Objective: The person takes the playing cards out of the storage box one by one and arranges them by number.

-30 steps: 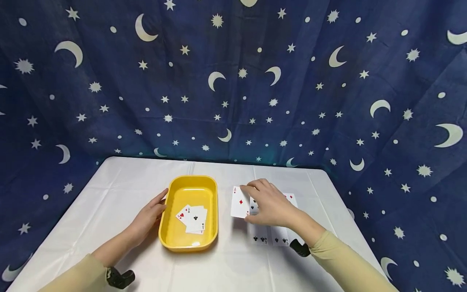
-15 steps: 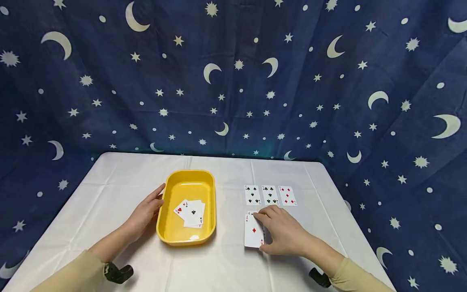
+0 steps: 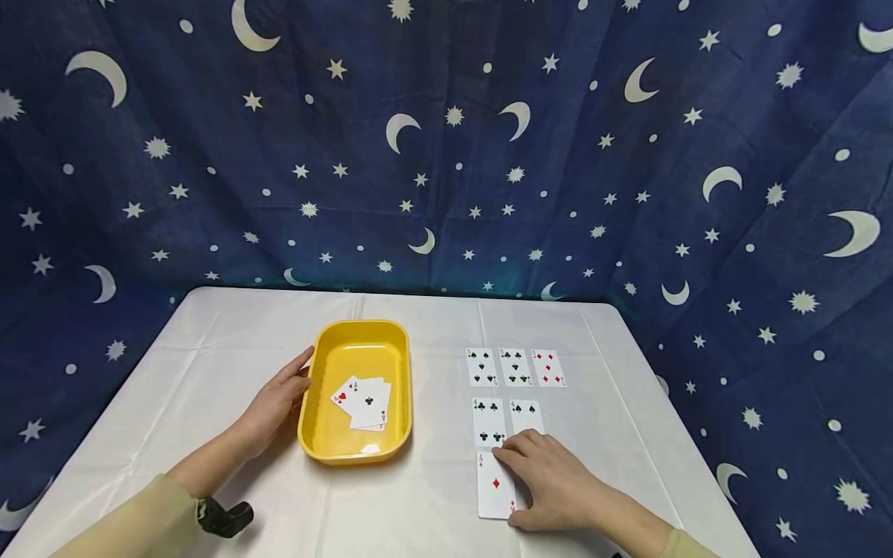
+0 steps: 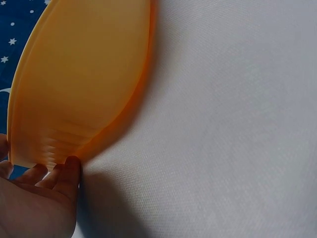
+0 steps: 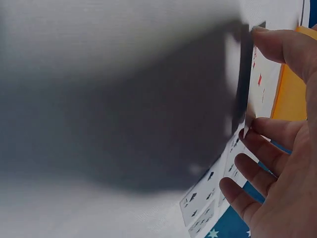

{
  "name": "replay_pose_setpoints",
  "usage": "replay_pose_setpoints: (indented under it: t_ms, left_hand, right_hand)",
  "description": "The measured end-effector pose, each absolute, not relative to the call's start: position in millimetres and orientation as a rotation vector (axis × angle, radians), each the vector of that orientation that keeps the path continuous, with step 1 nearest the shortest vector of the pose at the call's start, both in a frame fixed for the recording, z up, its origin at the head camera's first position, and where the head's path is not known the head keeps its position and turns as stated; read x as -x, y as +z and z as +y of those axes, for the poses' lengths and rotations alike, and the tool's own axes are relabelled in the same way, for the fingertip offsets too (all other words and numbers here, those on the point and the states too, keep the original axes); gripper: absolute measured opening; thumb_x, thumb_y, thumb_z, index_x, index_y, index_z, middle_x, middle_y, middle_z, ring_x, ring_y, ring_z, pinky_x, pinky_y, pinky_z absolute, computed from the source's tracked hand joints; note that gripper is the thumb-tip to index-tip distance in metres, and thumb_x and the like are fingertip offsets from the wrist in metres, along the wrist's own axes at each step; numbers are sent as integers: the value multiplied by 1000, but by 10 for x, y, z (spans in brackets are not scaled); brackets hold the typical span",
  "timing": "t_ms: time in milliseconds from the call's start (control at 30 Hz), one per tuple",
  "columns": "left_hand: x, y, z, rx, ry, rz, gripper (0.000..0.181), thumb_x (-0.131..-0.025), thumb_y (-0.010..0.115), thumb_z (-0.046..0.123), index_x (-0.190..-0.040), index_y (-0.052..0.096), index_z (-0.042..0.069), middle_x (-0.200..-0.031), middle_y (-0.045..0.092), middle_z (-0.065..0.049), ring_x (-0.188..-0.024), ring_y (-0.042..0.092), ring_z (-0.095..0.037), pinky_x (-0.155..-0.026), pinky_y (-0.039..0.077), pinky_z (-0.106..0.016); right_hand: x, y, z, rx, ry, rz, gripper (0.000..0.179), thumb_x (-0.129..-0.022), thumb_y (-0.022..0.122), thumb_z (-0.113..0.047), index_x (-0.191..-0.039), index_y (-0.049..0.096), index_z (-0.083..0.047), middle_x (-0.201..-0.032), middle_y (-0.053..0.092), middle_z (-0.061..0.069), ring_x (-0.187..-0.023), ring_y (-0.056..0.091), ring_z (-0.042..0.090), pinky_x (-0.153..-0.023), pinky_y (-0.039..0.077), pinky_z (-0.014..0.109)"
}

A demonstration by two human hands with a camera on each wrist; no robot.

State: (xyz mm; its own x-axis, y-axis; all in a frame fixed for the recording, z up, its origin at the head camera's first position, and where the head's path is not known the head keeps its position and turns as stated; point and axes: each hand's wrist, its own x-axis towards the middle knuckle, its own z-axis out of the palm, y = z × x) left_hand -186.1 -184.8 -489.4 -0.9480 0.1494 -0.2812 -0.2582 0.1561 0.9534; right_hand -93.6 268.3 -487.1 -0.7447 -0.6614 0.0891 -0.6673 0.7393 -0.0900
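Note:
My right hand (image 3: 558, 482) pinches an ace of diamonds playing card (image 3: 496, 487) by its right-hand side, thumb at the near corner and index finger at the far one. In the right wrist view the card (image 5: 258, 79) appears nearly edge-on, held by the thumb and forefinger, with the other fingers spread. Just beyond it on the table are a four of clubs (image 3: 489, 422) and a four of spades (image 3: 526, 417), the latter partly covered by the hand. My left hand (image 3: 275, 411) lies against the left side of a yellow tray (image 3: 311, 434), fingertips on its outer wall.
Overlapping cards lie inside the tray, an ace of clubs (image 3: 369, 401) on top. A back row holds a five of spades (image 3: 481, 367), a five of clubs (image 3: 515, 367) and a five of diamonds (image 3: 549, 368). A starry blue cloth (image 3: 446, 155) hangs behind the white table (image 3: 230, 341).
My right hand has carried the ace of diamonds from beside the back row toward the front of the table, uncovering the fives and part of the fours. The left hand stays at the tray.

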Motion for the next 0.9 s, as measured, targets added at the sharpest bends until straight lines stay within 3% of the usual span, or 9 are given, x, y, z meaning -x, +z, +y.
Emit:
replay_pose_setpoints:
  t_ms: [467, 700, 900]
  left_hand:
    - [1870, -4892, -1842, 131, 1844, 2143, 66, -107, 40, 22, -166, 11, 29, -169, 14, -19, -149, 30, -39, -119, 27, -52]
    - [1848, -4918, -1850, 125, 1864, 2127, 66, -107, 40, 18, -166, 12, 27, -168, 19, -20, -145, 37, -37, -119, 30, -52]
    - [1855, -4922, -1853, 112, 1885, 2117, 65, -108, 39, 18, -166, 12, 27, -167, 21, -20, -145, 38, -37, -118, 31, -51]
  right_hand:
    - [896, -4910, 2693, -1148, 218, -2903, 80, -64, 86, -43, -135, 65, -13, -128, 56, -8, -119, 49, 13, -101, 47, 41]
    - [887, -4917, 2691, -1170, 195, -2894, 86, -62, 87, -47, -138, 63, -14, -127, 55, -9, -118, 50, 13, -98, 48, 39]
    - [956, -4798, 2662, -1136, 233, -2954, 85, -68, 85, -50, -143, 60, -16, -128, 57, -11, -119, 50, 12, -101, 47, 41]
